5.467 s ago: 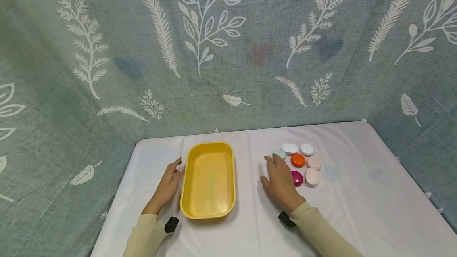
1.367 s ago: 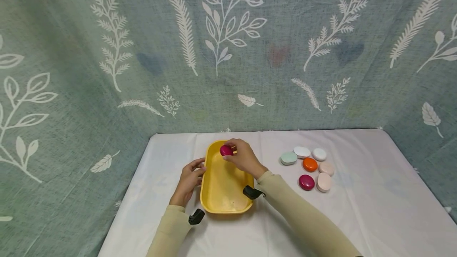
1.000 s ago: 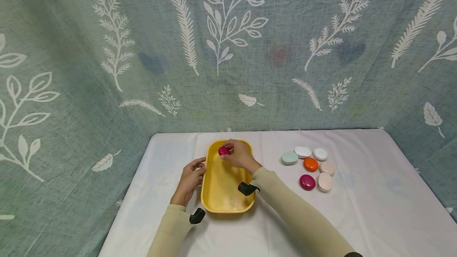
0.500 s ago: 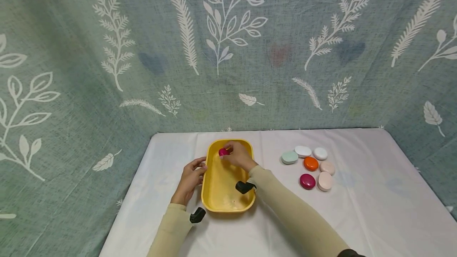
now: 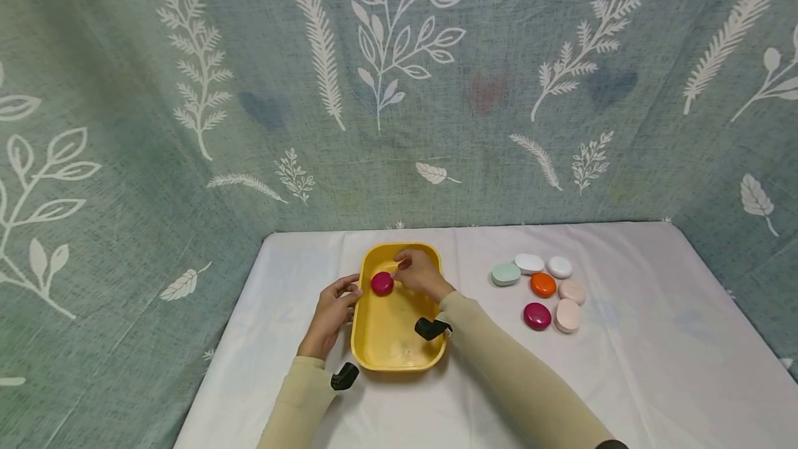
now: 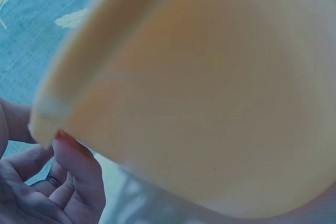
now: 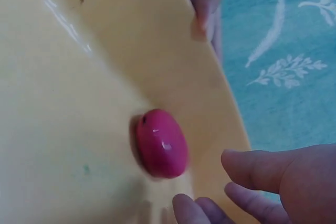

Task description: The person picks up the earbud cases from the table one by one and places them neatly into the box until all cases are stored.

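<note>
A magenta, rounded soap bar (image 5: 382, 283) lies in the yellow tray (image 5: 399, 359), near its far left wall. Close to the soap's right, over the tray, my right hand (image 5: 419, 273) has its fingers parted and loosely bent. The right wrist view has a gap between the soap (image 7: 163, 144) and these fingertips (image 7: 190, 208). At the tray's left side my left hand (image 5: 330, 312) holds the rim. In the left wrist view its thumb (image 6: 79, 166) lies against the wall, with another finger behind the rim.
Right of the tray, several soap bars lie grouped on the white cloth (image 5: 474, 393): mint (image 5: 506, 274), white, orange (image 5: 543, 285), pale pink (image 5: 567, 316) and another magenta one (image 5: 537, 316). A leaf-patterned green curtain (image 5: 399, 179) stands behind the table.
My right hand, first by the soap group, carried one magenta soap into the tray and has let it go. My left hand has moved onto the tray's rim.
</note>
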`<state>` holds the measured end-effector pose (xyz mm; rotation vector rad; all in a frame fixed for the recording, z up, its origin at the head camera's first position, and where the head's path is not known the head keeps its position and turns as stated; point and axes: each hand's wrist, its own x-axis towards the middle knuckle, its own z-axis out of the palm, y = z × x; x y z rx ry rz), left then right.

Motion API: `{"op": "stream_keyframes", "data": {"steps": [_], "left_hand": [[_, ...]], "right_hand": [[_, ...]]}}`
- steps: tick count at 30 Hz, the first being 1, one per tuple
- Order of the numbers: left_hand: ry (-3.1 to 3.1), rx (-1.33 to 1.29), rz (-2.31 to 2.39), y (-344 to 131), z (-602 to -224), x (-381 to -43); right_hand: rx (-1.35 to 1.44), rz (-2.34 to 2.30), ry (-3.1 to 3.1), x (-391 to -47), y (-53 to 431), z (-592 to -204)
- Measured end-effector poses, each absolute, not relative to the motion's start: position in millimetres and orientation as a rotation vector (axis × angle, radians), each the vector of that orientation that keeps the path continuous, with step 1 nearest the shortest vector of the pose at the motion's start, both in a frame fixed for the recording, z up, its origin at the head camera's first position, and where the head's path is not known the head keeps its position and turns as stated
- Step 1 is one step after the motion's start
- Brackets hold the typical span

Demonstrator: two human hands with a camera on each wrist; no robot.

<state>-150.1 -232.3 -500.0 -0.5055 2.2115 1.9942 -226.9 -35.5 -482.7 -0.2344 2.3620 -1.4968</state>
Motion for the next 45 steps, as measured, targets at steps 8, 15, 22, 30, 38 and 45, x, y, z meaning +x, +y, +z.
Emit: {"op": "stream_keyframes", "data": {"steps": [8,15,22,30,38,45], "left_hand": [[2.210,-0.492,2.009,-232.7,-501.8,-151.3],[2.194,-0.506,2.007,-231.8,-500.4,-151.5],[2.211,-0.525,1.992,-232.7,-501.9,-151.4],[2.208,-0.555,1.982,-231.6,-505.4,-153.9],[2.192,-0.551,1.988,-231.6,-503.9,-154.3],[2.181,-0.553,1.996,-232.2,-504.1,-154.0]], "right_hand": [[-0.393,-1.624,2.323,-213.2,-6.0,-463.8],[-0.444,-1.622,2.392,-202.1,29.3,-457.1],[-0.437,-1.631,2.482,-188.6,69.4,-463.1],[-0.376,-1.615,2.581,-170.8,116.9,-474.2],[-0.367,-1.578,2.675,-152.9,154.6,-482.6],[-0.318,-1.554,2.771,-139.2,172.3,-489.3]]}}
